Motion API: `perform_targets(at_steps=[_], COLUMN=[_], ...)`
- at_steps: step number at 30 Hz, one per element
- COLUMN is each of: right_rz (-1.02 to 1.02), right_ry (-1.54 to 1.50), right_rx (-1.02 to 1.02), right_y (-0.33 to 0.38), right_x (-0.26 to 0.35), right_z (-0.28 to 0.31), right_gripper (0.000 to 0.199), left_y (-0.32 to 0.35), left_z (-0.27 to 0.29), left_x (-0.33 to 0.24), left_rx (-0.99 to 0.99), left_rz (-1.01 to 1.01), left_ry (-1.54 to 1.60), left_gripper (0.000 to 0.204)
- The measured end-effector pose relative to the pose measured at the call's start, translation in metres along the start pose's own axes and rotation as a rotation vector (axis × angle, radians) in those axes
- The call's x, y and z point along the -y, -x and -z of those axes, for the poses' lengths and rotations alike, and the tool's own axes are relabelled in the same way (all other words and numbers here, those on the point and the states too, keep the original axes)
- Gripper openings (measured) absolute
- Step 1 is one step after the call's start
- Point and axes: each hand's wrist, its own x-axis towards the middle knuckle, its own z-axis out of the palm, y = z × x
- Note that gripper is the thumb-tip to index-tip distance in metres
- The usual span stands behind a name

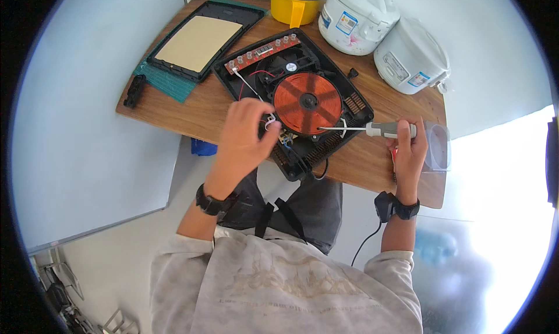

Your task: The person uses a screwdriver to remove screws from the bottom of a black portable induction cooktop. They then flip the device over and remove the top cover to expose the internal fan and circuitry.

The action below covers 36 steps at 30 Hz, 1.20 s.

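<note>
Our right fingers (403, 135) grip a screwdriver (379, 129) over the black housing (332, 68), which overhangs the tabletop's (364, 166) near edge; bare wood (402, 108) lies rightward. Our left fingers (271, 136) curl half-open, any hold unclear.

Brown wood-grain bench (367, 162), smooth pale-blue panel (93, 124) standing at left with a grey strip (99, 229) along its foot, whitish wall (448, 25) behind, light floor (131, 258) below, strong white glare (512, 182) flooding the right side.
</note>
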Motion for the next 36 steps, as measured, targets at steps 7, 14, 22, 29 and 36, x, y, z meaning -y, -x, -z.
perform_targets(at_steps=[7, 14, 22, 29, 36], right_rz=[0.121, 0.177, 0.164, 0.234, 0.319], right_ry=[0.167, 0.24, 0.26, 0.297, 0.375], right_rx=[0.014, 0.021, 0.026, 0.017, -0.037], right_y=[0.014, 0.015, 0.014, 0.013, 0.012], right_x=[0.01, 0.02, 0.019, 0.025, 0.037], right_z=[-0.007, -0.01, -0.012, -0.014, -0.025], right_gripper=[0.023, 0.022, 0.025, 0.025, 0.029], left_y=[0.016, 0.027, 0.028, 0.028, 0.029], left_z=[-0.055, -0.066, -0.069, -0.069, -0.07], left_x=[-0.023, -0.019, -0.019, -0.021, -0.02], left_rx=[0.32, 0.307, 0.246, 0.238, 0.232], left_rz=[-0.04, -0.027, -0.029, -0.029, -0.05], left_ry=[-0.032, -0.143, -0.149, -0.151, -0.16], left_gripper=[0.054, 0.055, 0.051, 0.05, 0.048])
